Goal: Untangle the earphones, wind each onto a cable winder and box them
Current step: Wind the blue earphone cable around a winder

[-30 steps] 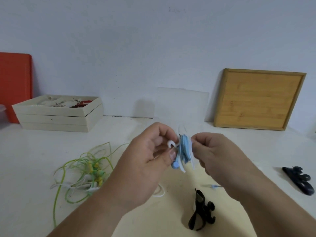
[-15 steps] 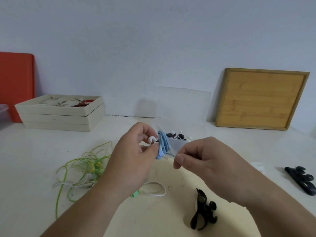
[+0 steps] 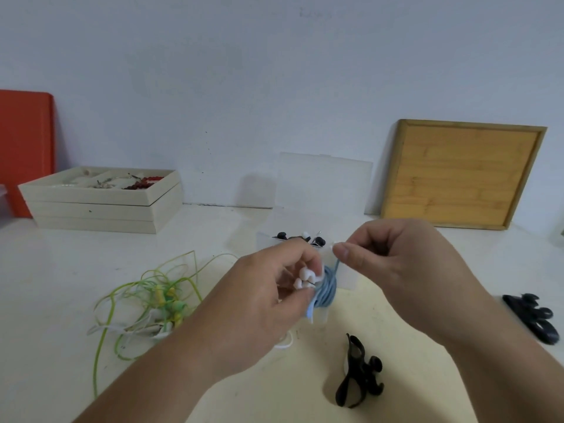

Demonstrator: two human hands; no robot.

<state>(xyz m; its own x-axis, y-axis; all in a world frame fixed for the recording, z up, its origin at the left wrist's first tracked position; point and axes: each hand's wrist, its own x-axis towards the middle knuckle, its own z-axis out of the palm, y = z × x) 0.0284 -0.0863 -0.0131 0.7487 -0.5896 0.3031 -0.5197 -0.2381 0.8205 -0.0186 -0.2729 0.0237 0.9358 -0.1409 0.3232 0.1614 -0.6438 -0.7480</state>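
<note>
My left hand (image 3: 268,303) grips a white cable winder (image 3: 306,277) with a blue earphone cable (image 3: 328,290) coiled round it, held above the table. My right hand (image 3: 393,264) pinches the loose end of that blue cable just up and right of the coil. Behind the hands stands a clear plastic box (image 3: 345,276) with its lid (image 3: 323,181) raised; dark and white earphone parts show inside. A tangle of green and white earphones (image 3: 158,300) lies on the table to the left. Two black cable winders lie on the table, one (image 3: 360,377) near the front, one (image 3: 531,315) at the right.
A stack of cream trays (image 3: 100,206) with small items sits at the back left, beside an orange board (image 3: 24,148). A wooden tray (image 3: 460,175) leans on the wall at the back right. The table top (image 3: 61,285) is white.
Both hands dropped lower. My right hand went from beside the coil to pulling the blue cable's end up and right. The clear box behind came into view.
</note>
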